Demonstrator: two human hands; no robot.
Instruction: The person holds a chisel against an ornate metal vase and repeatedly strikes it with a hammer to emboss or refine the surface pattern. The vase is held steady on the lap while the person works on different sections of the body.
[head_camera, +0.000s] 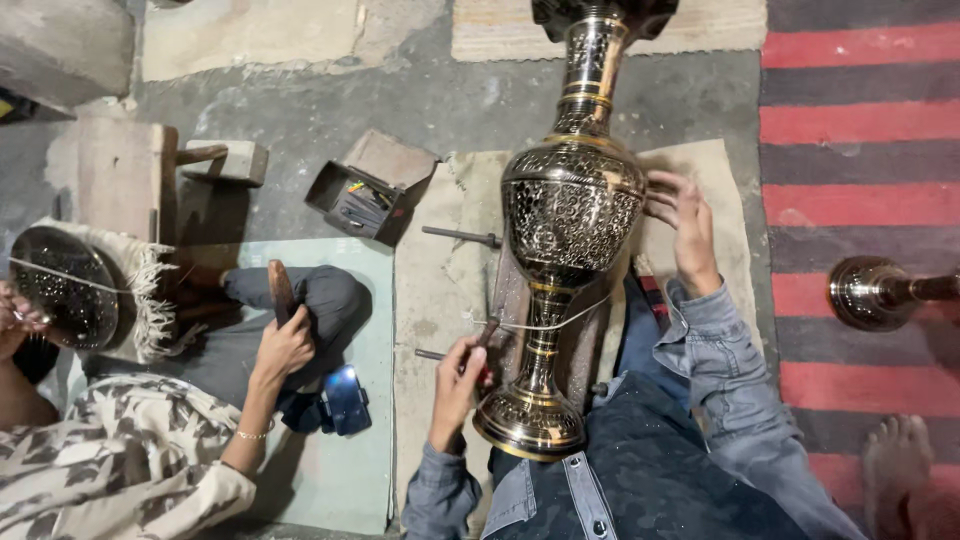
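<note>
A tall brass vase (571, 215) with dark engraved patterns lies lengthwise in front of me, its base against my lap and its neck pointing away. My right hand (683, 228) rests open against the right side of its wide body. My left hand (458, 378) is closed on a thin metal tool with a reddish handle (487, 332), its tip at the narrow stem of the vase. A thin cord (560, 322) runs across that stem. Brown matting (440, 290) lies under the vase.
A person at left sits holding a wooden mallet (280, 290), with an engraved round plate (65, 288) beside them. A small open toolbox (362, 200) and a metal punch (462, 236) lie on the floor. Another brass piece (875, 292) rests on the red striped rug (860, 160). A bare foot (900, 470) shows at lower right.
</note>
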